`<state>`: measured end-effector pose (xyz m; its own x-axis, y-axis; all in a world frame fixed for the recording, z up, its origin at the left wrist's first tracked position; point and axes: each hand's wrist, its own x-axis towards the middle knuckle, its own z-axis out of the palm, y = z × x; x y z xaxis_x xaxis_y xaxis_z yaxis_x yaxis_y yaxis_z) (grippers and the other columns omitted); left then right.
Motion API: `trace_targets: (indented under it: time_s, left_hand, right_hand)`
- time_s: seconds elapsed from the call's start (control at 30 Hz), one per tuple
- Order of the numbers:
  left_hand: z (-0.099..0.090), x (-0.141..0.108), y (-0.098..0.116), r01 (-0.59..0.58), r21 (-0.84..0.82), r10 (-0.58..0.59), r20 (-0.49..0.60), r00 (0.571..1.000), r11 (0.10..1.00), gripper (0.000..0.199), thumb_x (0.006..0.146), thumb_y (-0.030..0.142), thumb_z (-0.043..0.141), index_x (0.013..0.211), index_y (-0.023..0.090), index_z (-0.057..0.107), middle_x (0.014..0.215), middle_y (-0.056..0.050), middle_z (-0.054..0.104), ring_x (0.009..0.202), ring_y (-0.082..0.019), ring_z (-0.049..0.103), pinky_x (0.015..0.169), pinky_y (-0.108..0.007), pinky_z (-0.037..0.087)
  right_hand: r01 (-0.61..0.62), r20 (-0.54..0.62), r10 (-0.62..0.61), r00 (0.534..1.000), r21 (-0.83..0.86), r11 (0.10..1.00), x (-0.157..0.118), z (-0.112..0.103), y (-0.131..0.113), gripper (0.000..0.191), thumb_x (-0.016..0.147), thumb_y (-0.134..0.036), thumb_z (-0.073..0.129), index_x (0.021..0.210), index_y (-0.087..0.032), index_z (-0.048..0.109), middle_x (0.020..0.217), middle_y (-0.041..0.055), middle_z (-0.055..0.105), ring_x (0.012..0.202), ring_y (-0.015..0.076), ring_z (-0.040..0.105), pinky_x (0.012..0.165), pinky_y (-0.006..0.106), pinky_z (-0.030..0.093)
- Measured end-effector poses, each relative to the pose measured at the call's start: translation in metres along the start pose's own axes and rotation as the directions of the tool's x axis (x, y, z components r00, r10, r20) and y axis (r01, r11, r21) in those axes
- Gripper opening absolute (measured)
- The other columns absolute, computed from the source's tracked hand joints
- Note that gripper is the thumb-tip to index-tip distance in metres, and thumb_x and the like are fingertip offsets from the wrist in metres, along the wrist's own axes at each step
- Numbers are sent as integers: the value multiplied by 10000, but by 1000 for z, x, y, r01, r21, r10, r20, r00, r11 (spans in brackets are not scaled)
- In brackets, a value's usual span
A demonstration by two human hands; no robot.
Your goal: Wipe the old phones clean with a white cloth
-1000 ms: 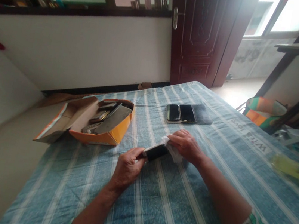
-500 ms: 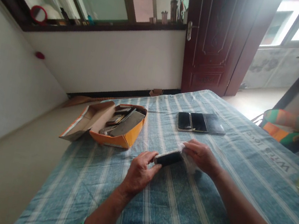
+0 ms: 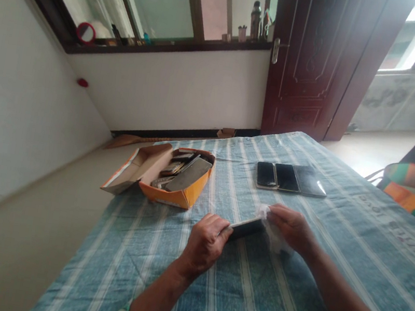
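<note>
My left hand (image 3: 206,240) is closed round the near-left end of a dark-screened smartphone (image 3: 246,231), which is tilted above the bed cover. In my right hand (image 3: 292,228) a thin white tissue (image 3: 273,235) is pinched against the phone's far right end, and part of it hangs below my fingers. Beyond my hands three more devices lie side by side: a smartphone (image 3: 266,175), a second smartphone (image 3: 286,177) and a wider dark slab (image 3: 309,180) with a glare spot. Left of them stands an open orange box (image 3: 193,190) holding several phones.
A blue striped cover (image 3: 155,284) spreads under everything. The box's lid (image 3: 136,168) is folded out to the left. Beyond the far edge are a dark red door (image 3: 309,61) and a windowsill (image 3: 169,47) with small items. A colourful bag (image 3: 414,191) stands at the right.
The view has swung slightly left, so everything sits further right. The phone is tipped more edge-on, its screen showing less. Both hands keep hold of the phone and tissue.
</note>
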<state>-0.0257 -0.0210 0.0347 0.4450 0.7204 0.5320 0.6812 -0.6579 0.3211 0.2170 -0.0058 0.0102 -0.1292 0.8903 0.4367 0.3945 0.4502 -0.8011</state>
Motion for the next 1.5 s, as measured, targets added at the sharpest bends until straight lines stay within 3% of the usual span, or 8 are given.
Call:
trace_targets:
  time_s: [0.17,0.4,0.67,0.8,1.0,1.23,1.33,1.5]
  left_hand:
    - [1,0,-1,11,3,-11,-1,1000,1000,160,870,189,548,727,189,619,678,-27,635,676,-166,582,634,-268,457]
    - [2,0,-2,36,-5,-36,-4,999,999,170,886,207,530,746,186,624,679,-29,634,675,-164,588,633,-266,459]
    - [2,-1,-1,35,-2,-35,-15,999,999,169,886,215,528,753,184,628,678,-28,634,673,-164,590,629,-265,458]
    - [3,-1,-2,29,3,-29,-15,999,1000,177,890,225,520,755,187,629,679,-28,635,674,-163,586,630,-269,461]
    - [3,-1,-2,34,15,-33,-15,999,999,171,890,232,527,757,188,625,685,-28,634,682,-164,590,632,-266,465]
    - [4,-2,-3,24,31,-24,-9,1000,999,175,892,213,526,746,178,616,678,-30,628,681,-170,580,640,-271,459]
    - [4,-2,-2,19,29,-19,-14,1000,999,170,891,212,533,753,170,623,683,-36,630,685,-174,581,638,-273,459]
    - [4,0,0,2,29,-1,-25,1000,1000,155,882,192,544,759,159,631,676,-38,628,676,-175,579,627,-270,455]
  right_hand:
    - [-126,-64,129,990,50,991,0,-1,0,359,823,-507,550,675,-203,671,642,-7,574,632,150,532,620,253,427]
    - [-280,-104,306,946,208,937,-3,-2,8,481,742,-630,597,729,-163,715,618,2,578,586,145,508,540,256,400]
    - [-333,60,332,941,324,886,-3,-7,8,435,727,-554,681,924,-173,749,769,23,675,759,199,614,694,298,484]
    - [-348,38,357,933,339,874,-2,-9,7,465,681,-600,689,852,-173,755,743,27,685,733,200,615,690,307,493]
    - [-392,35,402,915,308,867,-1,-11,1,486,658,-657,654,642,-171,677,579,-7,576,530,122,488,505,240,407]
    - [-300,-135,346,928,275,913,-2,6,-11,502,694,-669,614,583,-180,603,536,-25,457,498,101,390,437,223,294]
    - [-290,-147,331,932,246,925,-1,7,-11,516,697,-684,602,568,-185,585,541,-22,451,511,107,389,443,223,300]
    - [-373,-117,411,904,254,892,-1,4,4,541,710,-703,583,590,-176,598,523,-22,442,491,107,391,422,220,293]
